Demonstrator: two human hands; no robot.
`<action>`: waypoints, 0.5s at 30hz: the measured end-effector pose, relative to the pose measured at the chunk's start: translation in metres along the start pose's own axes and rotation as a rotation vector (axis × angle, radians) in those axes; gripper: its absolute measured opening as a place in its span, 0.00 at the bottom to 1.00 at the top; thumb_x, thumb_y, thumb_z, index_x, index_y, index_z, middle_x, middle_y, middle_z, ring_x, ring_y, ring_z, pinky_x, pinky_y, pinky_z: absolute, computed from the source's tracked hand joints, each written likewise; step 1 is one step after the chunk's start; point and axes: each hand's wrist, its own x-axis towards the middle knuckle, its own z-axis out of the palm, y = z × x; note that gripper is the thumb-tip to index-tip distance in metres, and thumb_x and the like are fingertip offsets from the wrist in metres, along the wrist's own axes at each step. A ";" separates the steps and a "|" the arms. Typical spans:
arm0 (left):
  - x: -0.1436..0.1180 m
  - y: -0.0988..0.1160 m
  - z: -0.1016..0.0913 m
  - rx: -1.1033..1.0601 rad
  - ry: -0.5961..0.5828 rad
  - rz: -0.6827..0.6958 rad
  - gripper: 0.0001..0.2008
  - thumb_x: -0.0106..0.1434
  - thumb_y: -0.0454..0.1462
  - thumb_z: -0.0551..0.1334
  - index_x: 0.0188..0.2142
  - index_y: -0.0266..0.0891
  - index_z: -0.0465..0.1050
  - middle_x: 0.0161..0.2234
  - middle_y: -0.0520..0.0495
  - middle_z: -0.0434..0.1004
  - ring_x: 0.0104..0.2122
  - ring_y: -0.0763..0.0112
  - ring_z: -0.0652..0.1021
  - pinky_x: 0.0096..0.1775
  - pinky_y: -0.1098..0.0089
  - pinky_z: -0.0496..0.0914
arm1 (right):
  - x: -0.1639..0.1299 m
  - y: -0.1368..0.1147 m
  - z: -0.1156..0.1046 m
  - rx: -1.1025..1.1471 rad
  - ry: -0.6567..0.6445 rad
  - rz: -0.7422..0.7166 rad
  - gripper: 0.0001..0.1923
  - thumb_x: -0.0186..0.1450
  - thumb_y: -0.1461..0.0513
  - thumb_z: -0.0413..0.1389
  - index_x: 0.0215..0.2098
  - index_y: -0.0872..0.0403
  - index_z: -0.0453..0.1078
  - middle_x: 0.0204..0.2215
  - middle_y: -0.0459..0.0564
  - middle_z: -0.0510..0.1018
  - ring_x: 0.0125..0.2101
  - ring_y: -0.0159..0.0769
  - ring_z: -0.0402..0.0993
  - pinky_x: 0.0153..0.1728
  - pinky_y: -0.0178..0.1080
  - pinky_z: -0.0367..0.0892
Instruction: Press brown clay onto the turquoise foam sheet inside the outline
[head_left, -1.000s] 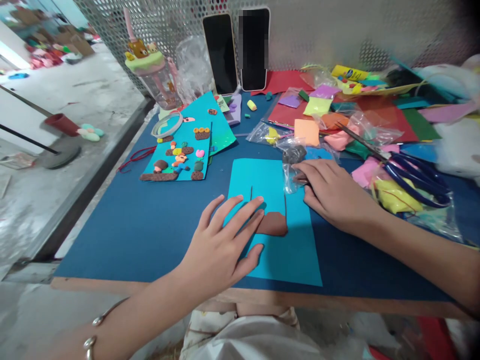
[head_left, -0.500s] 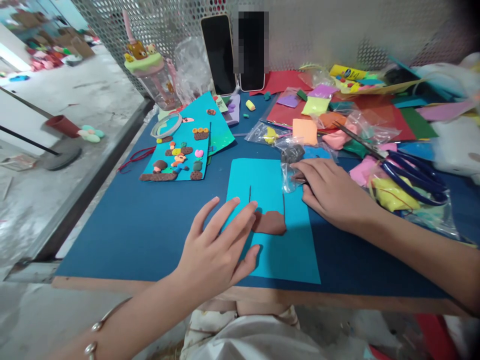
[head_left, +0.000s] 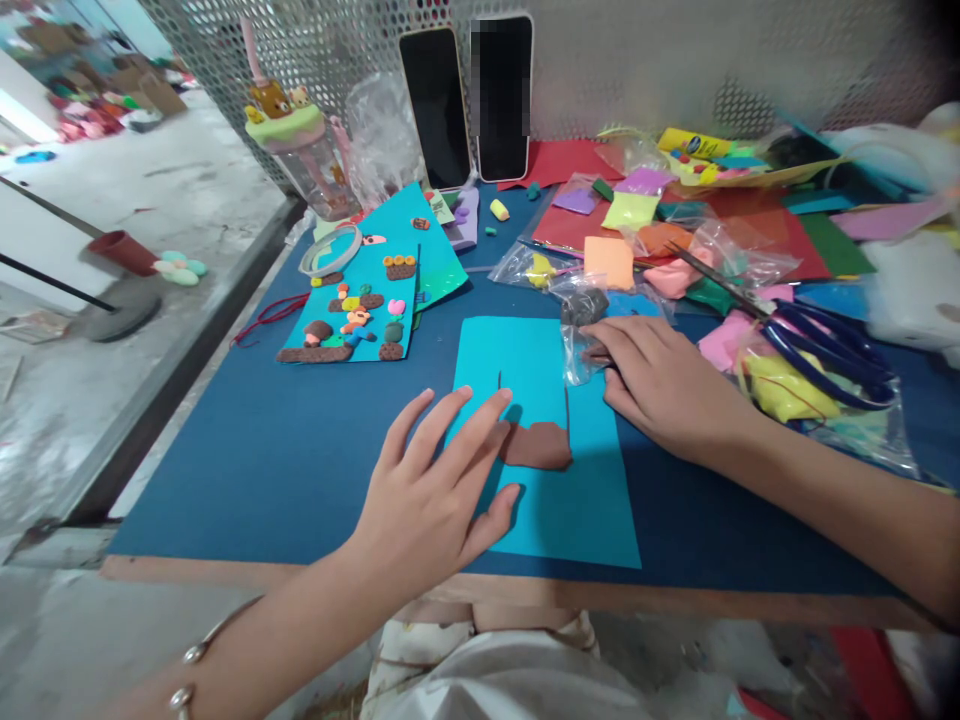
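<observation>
A bright blue card [head_left: 570, 520] lies before me, with two thin dark upright lines and a flattened patch of brown clay [head_left: 536, 446] between their lower ends. My left hand [head_left: 439, 490] is over the card's left side, fingers spread and holding nothing; its middle fingertips are beside the clay patch. At the card's upper right corner, my right hand [head_left: 664, 390] has its fingers curled on a small clear plastic bag [head_left: 577, 355] with dark brown clay in it. The fingers partly hide what is pinched there.
A second blue card [head_left: 375, 300] with clay figures lies at the left, a tape roll [head_left: 330, 250] on it. Scissors [head_left: 795, 330] rest on bagged coloured clay at the right. Two phones [head_left: 436, 110] and a cup [head_left: 300, 150] stand at the back. The wooden table edge [head_left: 300, 572] runs nearest me.
My left hand's fingers have shifted very slightly up and away from me over the card. My right hand stays in place on the plastic bag.
</observation>
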 end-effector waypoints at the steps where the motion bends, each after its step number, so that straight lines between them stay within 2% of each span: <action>1: 0.000 0.000 0.000 -0.003 -0.002 0.001 0.17 0.66 0.40 0.55 0.49 0.36 0.73 0.56 0.45 0.71 0.55 0.53 0.66 0.58 0.53 0.59 | 0.000 0.000 0.000 -0.003 -0.002 0.002 0.21 0.63 0.67 0.46 0.54 0.62 0.62 0.49 0.64 0.71 0.49 0.52 0.67 0.47 0.50 0.64; 5: -0.001 0.000 0.001 -0.039 0.006 -0.011 0.16 0.66 0.40 0.55 0.49 0.35 0.73 0.56 0.44 0.71 0.55 0.55 0.66 0.58 0.54 0.59 | 0.000 -0.001 -0.001 -0.008 -0.002 0.004 0.21 0.63 0.67 0.46 0.54 0.63 0.62 0.49 0.64 0.71 0.49 0.51 0.67 0.47 0.49 0.64; 10: -0.003 0.001 0.000 -0.048 0.050 -0.095 0.16 0.65 0.40 0.55 0.48 0.35 0.73 0.54 0.40 0.71 0.56 0.54 0.66 0.59 0.53 0.60 | 0.000 0.001 0.000 0.002 0.013 -0.014 0.21 0.63 0.66 0.46 0.55 0.60 0.61 0.48 0.62 0.71 0.48 0.51 0.67 0.46 0.49 0.64; 15: -0.003 0.000 0.001 -0.041 0.023 -0.061 0.16 0.65 0.40 0.56 0.48 0.36 0.73 0.55 0.42 0.71 0.55 0.53 0.67 0.58 0.52 0.60 | 0.000 0.002 0.000 0.010 0.002 -0.012 0.22 0.63 0.67 0.46 0.55 0.62 0.61 0.49 0.64 0.71 0.49 0.52 0.67 0.47 0.50 0.64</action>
